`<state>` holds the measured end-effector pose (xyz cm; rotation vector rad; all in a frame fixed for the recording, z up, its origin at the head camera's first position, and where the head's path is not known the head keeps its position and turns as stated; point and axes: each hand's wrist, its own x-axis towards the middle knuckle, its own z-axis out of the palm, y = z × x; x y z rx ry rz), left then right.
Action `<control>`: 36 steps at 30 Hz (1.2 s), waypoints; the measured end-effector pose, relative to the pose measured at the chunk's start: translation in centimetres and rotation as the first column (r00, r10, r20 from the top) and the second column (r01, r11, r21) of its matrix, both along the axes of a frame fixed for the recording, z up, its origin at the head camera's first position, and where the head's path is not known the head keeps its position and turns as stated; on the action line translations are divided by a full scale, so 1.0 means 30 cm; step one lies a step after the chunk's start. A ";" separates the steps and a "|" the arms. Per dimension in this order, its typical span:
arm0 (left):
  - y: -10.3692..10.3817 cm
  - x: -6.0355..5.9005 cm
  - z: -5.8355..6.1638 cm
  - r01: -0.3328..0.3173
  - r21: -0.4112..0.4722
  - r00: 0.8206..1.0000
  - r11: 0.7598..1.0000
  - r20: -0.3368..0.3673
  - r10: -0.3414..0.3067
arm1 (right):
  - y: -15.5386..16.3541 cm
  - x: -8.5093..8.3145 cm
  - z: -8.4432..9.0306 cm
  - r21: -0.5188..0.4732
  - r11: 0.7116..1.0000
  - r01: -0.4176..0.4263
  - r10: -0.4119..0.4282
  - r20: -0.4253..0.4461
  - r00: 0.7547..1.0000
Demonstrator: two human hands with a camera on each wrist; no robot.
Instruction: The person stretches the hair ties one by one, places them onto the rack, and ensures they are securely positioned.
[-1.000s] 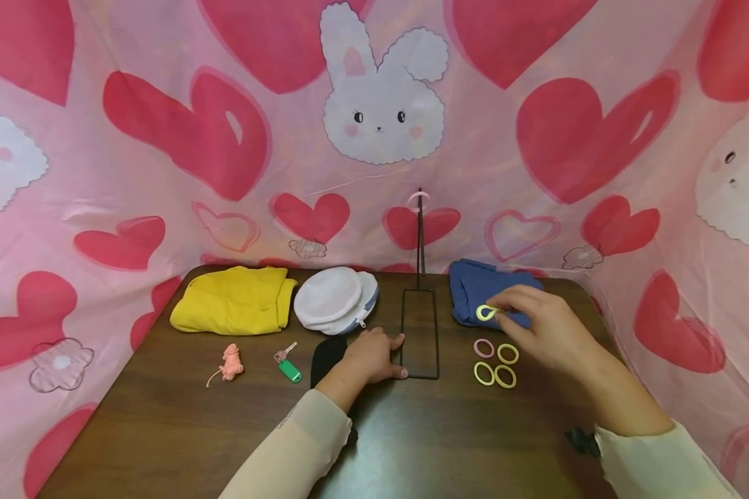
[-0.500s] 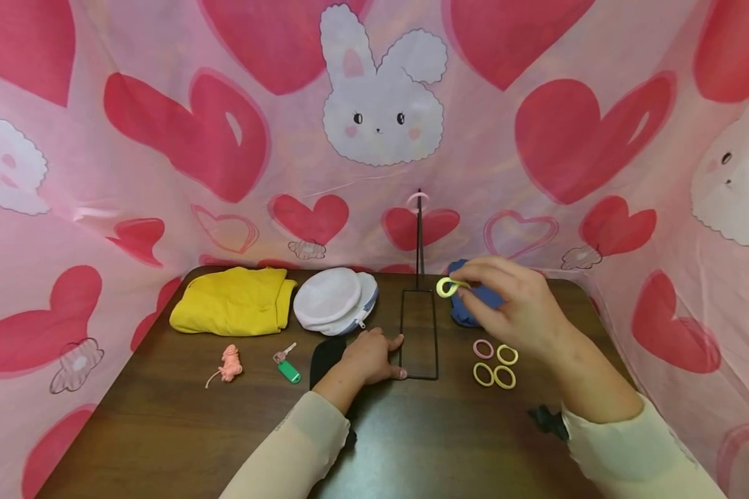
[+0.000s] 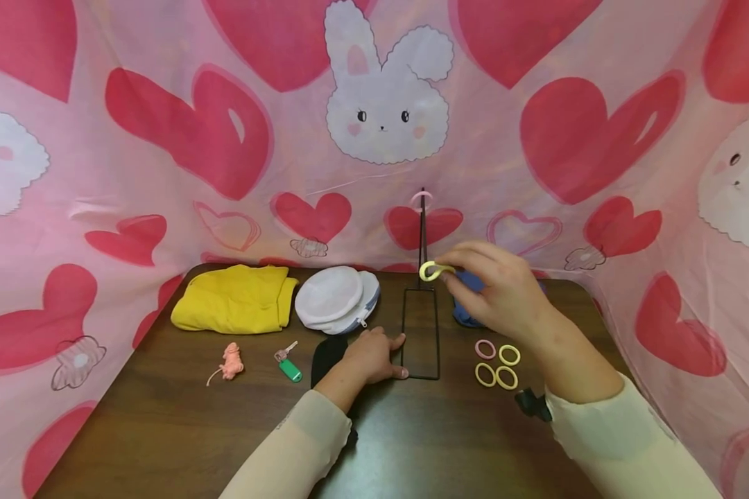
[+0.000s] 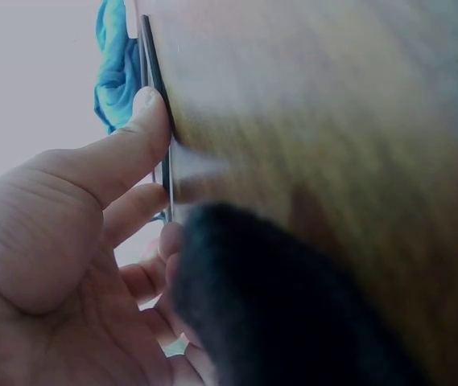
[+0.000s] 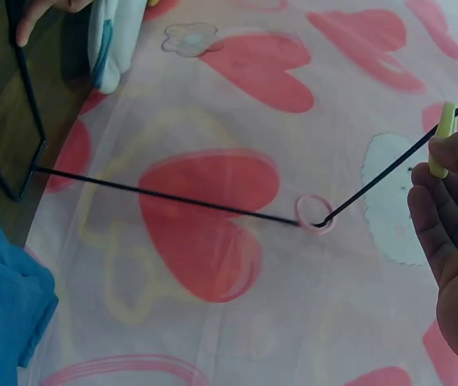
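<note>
A black wire stand [image 3: 437, 333] has a rectangular base on the table and a tall upright. One pink ring [image 5: 298, 211] hangs at the bend of the rod. My left hand [image 3: 372, 357] rests on the table's surface, thumb and forefinger spread and pressing on the base's left side. In the left wrist view its thumb [image 4: 150, 121] lies against the black wire. My right hand [image 3: 505, 291] pinches a yellow ring [image 3: 427, 271] between thumb and fingers. In the right wrist view that ring appears edge-on, overlapping the rod's free end.
On the wooden table [image 3: 181, 430] lie a pink ring [image 3: 476, 348], three yellow rings [image 3: 501, 385], a folded blue cloth [image 3: 465, 315], a yellow cloth [image 3: 231, 301], a white zipped pouch [image 3: 331, 298], keys with a green tag [image 3: 290, 371] and a pink animal figure [image 3: 231, 362].
My right hand has moved left and up with the yellow ring, from over the blue cloth to the stand's upright. The left hand stays on the base.
</note>
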<state>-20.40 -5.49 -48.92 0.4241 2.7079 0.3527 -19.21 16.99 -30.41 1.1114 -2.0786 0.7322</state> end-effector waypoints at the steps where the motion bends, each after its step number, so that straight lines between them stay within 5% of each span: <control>1: 0.000 0.000 0.000 -0.001 0.001 1.000 1.000 0.000 0.001 | 0.002 -0.012 -0.005 0.004 1.000 0.009 -0.009 -0.002 1.000; 12: -0.005 -0.006 0.000 0.005 0.006 1.000 1.000 0.002 -0.005 | -0.025 -0.210 -0.064 -0.110 0.986 0.127 -0.121 0.059 0.991; 22: -0.002 -0.006 0.000 0.018 0.011 1.000 1.000 -0.001 -0.018 | -0.084 -0.369 -0.093 -0.249 0.931 0.267 -0.222 0.195 0.955; 28: 0.000 -0.014 0.004 0.025 0.008 1.000 1.000 -0.003 -0.025 | -0.069 -0.364 -0.101 -0.255 0.927 0.274 -0.228 0.197 0.954; 36: -0.003 -0.013 0.001 0.033 -0.002 0.999 0.999 -0.012 -0.033 | 0.036 -0.246 -0.144 -0.196 0.952 0.234 -0.198 0.188 0.962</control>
